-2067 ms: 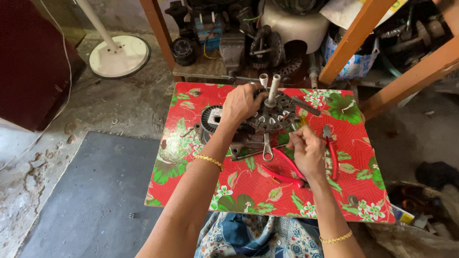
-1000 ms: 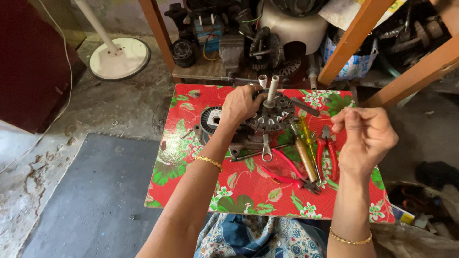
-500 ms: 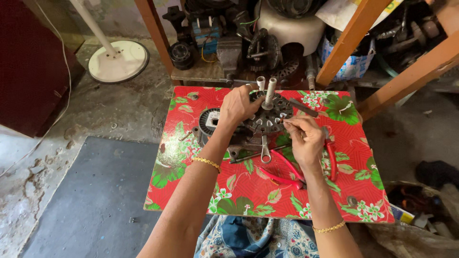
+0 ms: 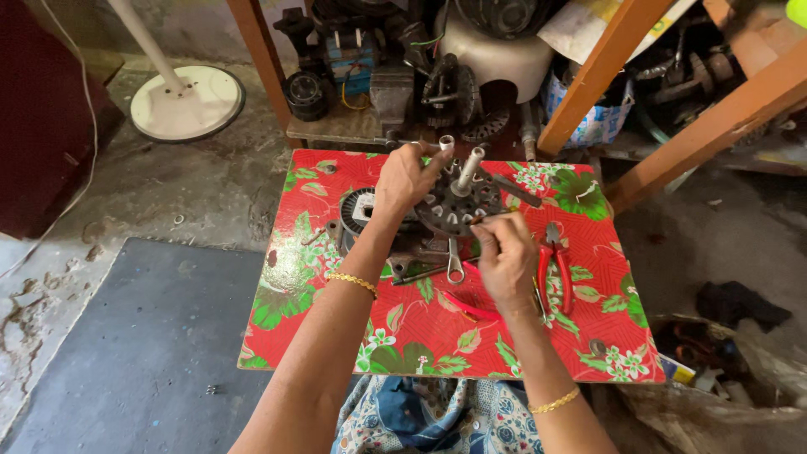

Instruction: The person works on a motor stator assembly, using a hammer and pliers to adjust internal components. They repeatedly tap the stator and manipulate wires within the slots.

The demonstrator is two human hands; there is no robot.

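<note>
A small table (image 4: 336, 336) covered with a red floral cloth stands on a rough concrete floor, in front of a wooden shelf frame (image 4: 639, 76) packed with motor parts. To the far left, a round white fan base (image 4: 187, 102) sits on the floor, and a dark grey mat (image 4: 134, 345) lies beside the table. On the cloth, a round part with a copper coil (image 4: 357, 214) lies left of centre, partly hidden by the forearm. The left hand (image 4: 405, 178) is closed around the top edge of a dark slotted motor core (image 4: 458, 206), which carries two upright metal posts (image 4: 469, 168). A spanner (image 4: 455, 261) lies just below the core. The right hand (image 4: 504, 261) is curled shut, fingertips pinching a thin tool whose tip touches the core's right edge; the tool's kind cannot be determined. Red-handled pliers (image 4: 556, 265) lie just right of this hand.
</note>
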